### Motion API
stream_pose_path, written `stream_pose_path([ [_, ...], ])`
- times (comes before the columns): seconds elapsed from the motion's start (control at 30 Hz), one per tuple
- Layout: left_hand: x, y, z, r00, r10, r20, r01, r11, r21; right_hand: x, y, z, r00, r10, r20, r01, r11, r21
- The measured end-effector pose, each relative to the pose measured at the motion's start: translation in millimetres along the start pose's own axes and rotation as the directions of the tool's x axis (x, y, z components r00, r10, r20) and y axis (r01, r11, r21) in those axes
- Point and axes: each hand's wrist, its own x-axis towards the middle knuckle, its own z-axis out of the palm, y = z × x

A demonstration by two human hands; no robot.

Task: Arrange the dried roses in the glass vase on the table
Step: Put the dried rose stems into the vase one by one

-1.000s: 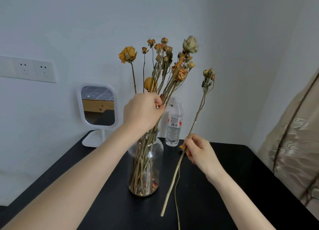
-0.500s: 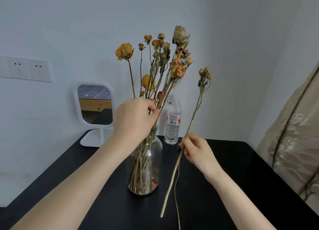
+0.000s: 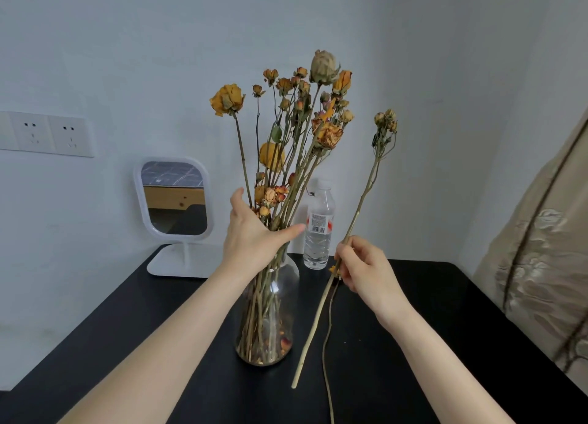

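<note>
A clear glass vase stands on the black table, filled with several dried roses with yellow-orange heads. My left hand is spread open just above the vase's neck, palm against the bunch of stems, thumb pointing right. My right hand pinches a single long dried rose stem to the right of the vase. That stem tilts right, small buds at its top, its cut end near the table. A second thin stem trails down below my right hand.
A plastic water bottle stands behind the vase. A white-framed standing mirror sits at the back left against the wall, wall sockets above it. Beige patterned fabric hangs at the right edge.
My left hand has let go of the bunch and opened its fingers, resting flat against the stems. The bunch has spread slightly. My right hand keeps the single stem almost still.
</note>
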Motion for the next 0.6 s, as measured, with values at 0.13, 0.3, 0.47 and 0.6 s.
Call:
stream_pose_path([
  [0.13, 8, -5, 8, 0.999, 0.002, -0.043, -0.004, 0.999, -0.037, 1, -2, -3, 1.000, -0.015, -0.007, 0.015, 1.000, -0.001],
  [0.3, 11, -14, 4, 0.999, -0.005, 0.032, 0.010, 0.988, -0.157, 3, -9, -8, 1.000, -0.016, -0.020, 0.017, 0.998, 0.056],
  [0.47, 14, -15, -2, 0.990, -0.007, 0.138, 0.042, 0.965, -0.257, 7, -25, -11, 0.998, -0.044, -0.039, 0.049, 0.987, 0.154],
  [0.6, 16, -17, -9, 0.973, -0.022, 0.231, 0.086, 0.959, -0.269, 15, -43, -18, 0.990, -0.100, -0.104, 0.120, 0.970, 0.211],
])
